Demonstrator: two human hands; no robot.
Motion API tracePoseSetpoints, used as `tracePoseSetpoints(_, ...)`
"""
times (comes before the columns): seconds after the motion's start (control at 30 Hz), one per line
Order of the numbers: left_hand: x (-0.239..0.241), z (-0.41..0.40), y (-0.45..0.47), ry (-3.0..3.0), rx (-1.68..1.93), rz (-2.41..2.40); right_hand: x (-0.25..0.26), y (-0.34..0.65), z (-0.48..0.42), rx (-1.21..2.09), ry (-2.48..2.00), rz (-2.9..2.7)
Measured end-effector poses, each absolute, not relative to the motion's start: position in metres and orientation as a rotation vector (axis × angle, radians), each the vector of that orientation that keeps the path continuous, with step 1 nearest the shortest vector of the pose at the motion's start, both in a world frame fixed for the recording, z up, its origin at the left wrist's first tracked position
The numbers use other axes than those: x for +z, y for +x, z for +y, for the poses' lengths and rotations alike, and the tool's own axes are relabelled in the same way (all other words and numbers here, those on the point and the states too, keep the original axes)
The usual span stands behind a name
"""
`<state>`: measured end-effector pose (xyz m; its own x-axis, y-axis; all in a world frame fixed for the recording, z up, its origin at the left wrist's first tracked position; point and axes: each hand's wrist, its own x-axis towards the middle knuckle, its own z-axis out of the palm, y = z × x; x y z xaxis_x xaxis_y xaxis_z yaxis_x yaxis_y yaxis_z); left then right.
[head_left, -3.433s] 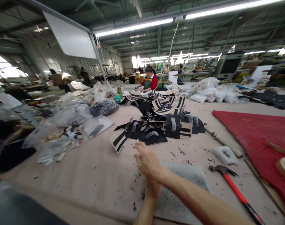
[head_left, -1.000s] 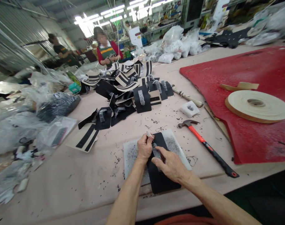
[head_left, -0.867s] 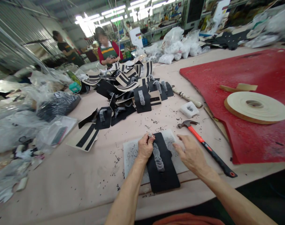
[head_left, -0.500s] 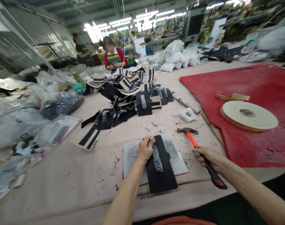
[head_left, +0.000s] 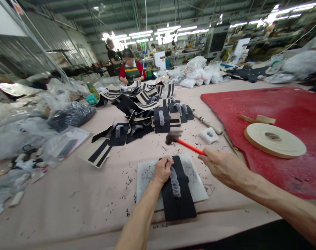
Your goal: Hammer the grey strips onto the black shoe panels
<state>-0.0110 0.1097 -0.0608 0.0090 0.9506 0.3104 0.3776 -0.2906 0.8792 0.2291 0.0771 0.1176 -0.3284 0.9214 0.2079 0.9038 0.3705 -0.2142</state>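
Observation:
A black panel [head_left: 179,205] with a plastic-wrapped handle [head_left: 174,182] lies on a pale, speckled board [head_left: 198,184]. My left hand [head_left: 163,170] is closed at the panel's upper left edge, around a short metal punch [head_left: 169,158] of which only the round top end shows. Its lower end is hidden by my fingers. My right hand [head_left: 215,161] grips a claw hammer [head_left: 190,146] by the handle. The hammer's blurred head is in the air, above and beyond my left hand, not touching the punch.
Several similar black panels [head_left: 161,121] are piled farther back, some showing striped undersides. To the right are a white block [head_left: 208,135], a stick [head_left: 207,122] and a tape roll [head_left: 274,139] on a red sheet [head_left: 225,104]. Plastic bags [head_left: 19,139] crowd the left. A person [head_left: 131,69] sits beyond the pile.
My right hand has raised the hammer and swung it left, bringing its head over the area beyond my left hand. My left hand stays at the panel. The view has tilted slightly up.

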Motion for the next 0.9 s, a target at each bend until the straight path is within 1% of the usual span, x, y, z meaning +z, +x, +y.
tracePoseSetpoints(0.07, -0.061, 0.110, -0.011, 1.711, 1.284, 1.353, 0.137, 0.225, 0.079, -0.018, -1.557, -1.956)
tracePoseSetpoints(0.13, -0.061, 0.111, -0.011, 1.722, 1.292, 1.351, 0.137, 0.220, 0.077, -0.080, -1.489, -1.649)
tracePoseSetpoints(0.2, -0.061, 0.111, -0.012, 1.748, 1.275, 1.363, 0.116, 0.218, 0.070, -0.055, -1.473, -1.739)
tracePoseSetpoints(0.3, -0.060, 0.110, -0.011, 1.780, 1.206, 1.390, 0.073, 0.226, 0.061, 0.152, -1.569, -2.344)
tracePoseSetpoints(0.37, -0.059, 0.110, -0.011, 1.770, 1.193, 1.397, 0.053, 0.238, 0.059, 0.267, -1.720, -2.517)
tracePoseSetpoints(0.43, -0.059, 0.109, -0.011, 1.727, 1.224, 1.387, 0.041, 0.250, 0.063, 0.350, -1.861, -2.440)
tracePoseSetpoints(0.57, -0.059, 0.109, -0.012, 1.635, 1.269, 1.347, 0.013, 0.276, 0.074, 0.624, -2.018, -2.126)
tracePoseSetpoints(0.63, -0.060, 0.110, -0.012, 1.635, 1.274, 1.336, -0.007, 0.288, 0.079, 0.659, -2.110, -2.052)
tracePoseSetpoints(0.73, -0.061, 0.110, -0.013, 1.653, 1.292, 1.336, -0.026, 0.295, 0.082, 0.617, -2.285, -2.034)
tracePoseSetpoints(0.8, -0.060, 0.111, -0.013, 1.655, 1.300, 1.347, -0.027, 0.288, 0.084, 0.498, -2.363, -2.069)
tracePoseSetpoints(0.83, -0.060, 0.111, -0.012, 1.654, 1.299, 1.354, -0.024, 0.279, 0.085, 0.391, -2.346, -2.102)
tracePoseSetpoints(0.9, -0.060, 0.111, -0.012, 1.653, 1.288, 1.364, -0.013, 0.254, 0.086, 0.199, -2.142, -2.158)
